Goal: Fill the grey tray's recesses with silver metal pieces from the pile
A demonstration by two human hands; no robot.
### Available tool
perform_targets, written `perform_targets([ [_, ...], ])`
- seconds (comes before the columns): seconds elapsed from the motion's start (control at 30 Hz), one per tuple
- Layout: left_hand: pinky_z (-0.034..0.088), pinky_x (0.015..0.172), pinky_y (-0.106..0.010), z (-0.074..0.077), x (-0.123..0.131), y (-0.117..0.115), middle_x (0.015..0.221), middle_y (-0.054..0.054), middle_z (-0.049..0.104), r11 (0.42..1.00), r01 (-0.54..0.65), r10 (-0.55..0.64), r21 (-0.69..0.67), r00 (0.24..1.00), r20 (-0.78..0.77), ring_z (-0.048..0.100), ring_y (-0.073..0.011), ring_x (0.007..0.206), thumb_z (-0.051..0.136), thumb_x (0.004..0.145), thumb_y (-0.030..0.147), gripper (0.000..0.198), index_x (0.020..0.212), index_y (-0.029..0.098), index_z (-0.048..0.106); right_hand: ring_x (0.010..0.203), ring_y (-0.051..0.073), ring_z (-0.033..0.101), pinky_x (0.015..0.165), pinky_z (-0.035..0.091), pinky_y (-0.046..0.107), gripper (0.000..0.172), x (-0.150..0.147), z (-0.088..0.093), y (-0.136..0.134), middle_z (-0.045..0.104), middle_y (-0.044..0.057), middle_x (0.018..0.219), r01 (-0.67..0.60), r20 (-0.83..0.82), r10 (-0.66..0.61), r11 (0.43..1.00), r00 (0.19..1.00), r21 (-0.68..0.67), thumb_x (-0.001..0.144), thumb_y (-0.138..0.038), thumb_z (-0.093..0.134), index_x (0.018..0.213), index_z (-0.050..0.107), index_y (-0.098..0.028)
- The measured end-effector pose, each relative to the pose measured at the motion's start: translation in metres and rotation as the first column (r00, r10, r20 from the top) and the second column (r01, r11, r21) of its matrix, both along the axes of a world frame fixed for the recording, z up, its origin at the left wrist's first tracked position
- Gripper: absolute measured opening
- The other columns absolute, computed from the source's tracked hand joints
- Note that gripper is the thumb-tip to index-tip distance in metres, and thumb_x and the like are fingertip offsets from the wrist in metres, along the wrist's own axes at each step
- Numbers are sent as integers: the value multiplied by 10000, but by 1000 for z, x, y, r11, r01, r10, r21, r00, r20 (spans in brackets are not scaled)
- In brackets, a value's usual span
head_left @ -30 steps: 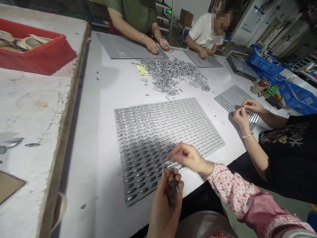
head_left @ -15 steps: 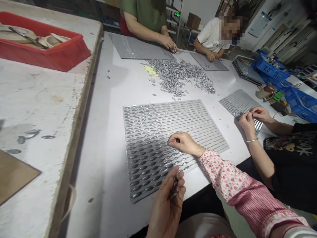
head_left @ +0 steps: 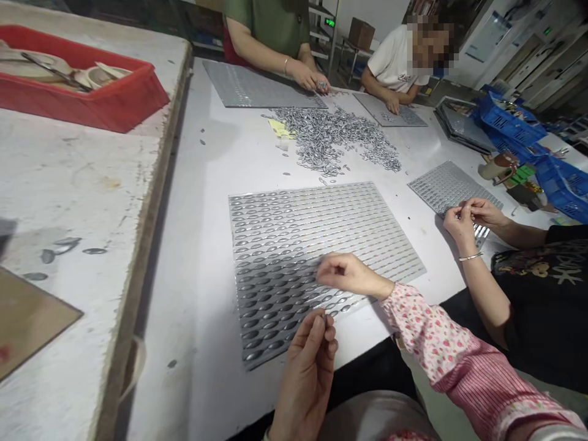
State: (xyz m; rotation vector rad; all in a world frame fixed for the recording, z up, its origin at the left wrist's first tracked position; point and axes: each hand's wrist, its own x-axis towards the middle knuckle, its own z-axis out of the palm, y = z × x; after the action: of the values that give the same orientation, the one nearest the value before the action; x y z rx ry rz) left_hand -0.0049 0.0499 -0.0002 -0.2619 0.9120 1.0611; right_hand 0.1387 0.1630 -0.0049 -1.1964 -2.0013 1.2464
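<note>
A grey board (head_left: 321, 229) with rows of slots lies before me; small grey pointed-oval pieces (head_left: 273, 288) fill the rows on its left side and near edge. My left hand (head_left: 305, 373) is closed at the board's near edge, pinching an oval piece (head_left: 326, 319) between thumb and fingertips; anything deeper in the palm is hidden. Just above the board's middle is my right hand (head_left: 351, 274), its fingers curled into a pinch. The fingertips are slightly blurred, and what they hold, if anything, does not show.
A heap of loose oval pieces (head_left: 331, 141) lies beyond my board. Co-workers' hands work at a board (head_left: 261, 86) at the back left, another (head_left: 404, 116) at the back and one (head_left: 454, 184) on the right. A red tray (head_left: 138, 98) stands on the raised table at left.
My right hand has moved slightly right and nearer to me, off the row it was touching. The fingers of my left hand have drawn together, bringing an oval piece to the fingertips.
</note>
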Motion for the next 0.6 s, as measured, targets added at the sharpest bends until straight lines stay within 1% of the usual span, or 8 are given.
perform_targets([
  [0.07, 498, 481, -120, -2, 1, 2, 712, -6, 642, 1000, -15, 15, 14, 1000, -8, 579, -58, 561, 698, 763, 62, 75, 785, 132, 679, 719, 108, 543, 656, 428, 228, 183, 4, 13, -12, 632, 20, 796, -202, -92, 193, 974, 977, -100, 832, -324, 666, 846, 695, -145],
  [0.13, 486, 461, -114, -4, 4, 3, 654, 21, 608, 999, -23, 23, 34, 1000, -20, 558, -52, 534, 726, 744, 82, 87, 732, 138, 659, 730, 110, 542, 662, 435, 231, 217, 7, 19, -23, 626, 27, 796, -280, -151, 261, 951, 954, -127, 813, -357, 686, 830, 697, -141],
  [0.23, 517, 504, -130, -3, 7, 5, 692, 9, 639, 998, -24, 27, 54, 998, -58, 591, -64, 576, 698, 785, 121, 29, 778, 140, 677, 706, 110, 560, 651, 454, 238, 289, 7, 15, -31, 635, 35, 781, -212, -263, 144, 944, 954, -254, 831, -418, 659, 822, 666, -130],
  [0.33, 575, 666, -196, 1, 8, 6, 963, -92, 720, 1000, -17, 18, 14, 998, -65, 678, -124, 790, 571, 881, 131, 160, 980, 134, 698, 731, 120, 601, 671, 471, 247, 307, 10, 1, -23, 673, 47, 827, -21, -362, -120, 931, 925, -364, 835, -444, 653, 866, 613, -141],
  [0.4, 578, 677, -209, 3, 6, 5, 1051, -135, 716, 1000, 15, -15, 5, 999, -42, 686, -135, 808, 522, 896, 96, 228, 1050, 126, 688, 711, 111, 588, 666, 459, 241, 287, 14, -7, -10, 681, 46, 856, 146, -364, -267, 933, 892, -327, 847, -433, 643, 885, 583, -154],
  [0.47, 564, 595, -186, 3, 5, 4, 975, -129, 729, 999, 32, -32, 20, 999, -19, 666, -109, 682, 533, 880, 75, 211, 1002, 119, 700, 708, 112, 575, 681, 450, 247, 237, 19, -13, 4, 674, 42, 851, 233, -293, -292, 947, 910, -220, 888, -396, 594, 907, 579, -160],
  [0.53, 536, 523, -171, 1, 3, 2, 856, -106, 725, 999, 28, -28, 36, 1000, 3, 618, -86, 579, 560, 868, 91, 155, 906, 109, 709, 785, 131, 578, 762, 443, 276, 170, 23, -15, 16, 665, 47, 865, 205, -118, -209, 978, 971, -46, 923, -316, 544, 939, 609, -160],
  [0.6, 523, 504, -166, 0, 2, 0, 789, -84, 705, 999, 24, -25, 46, 1000, 17, 603, -86, 572, 589, 853, 103, 122, 855, 107, 710, 864, 149, 569, 838, 417, 299, 146, 24, -16, 23, 658, 51, 889, 103, 96, -114, 988, 989, 119, 928, -227, 521, 965, 647, -162],
])
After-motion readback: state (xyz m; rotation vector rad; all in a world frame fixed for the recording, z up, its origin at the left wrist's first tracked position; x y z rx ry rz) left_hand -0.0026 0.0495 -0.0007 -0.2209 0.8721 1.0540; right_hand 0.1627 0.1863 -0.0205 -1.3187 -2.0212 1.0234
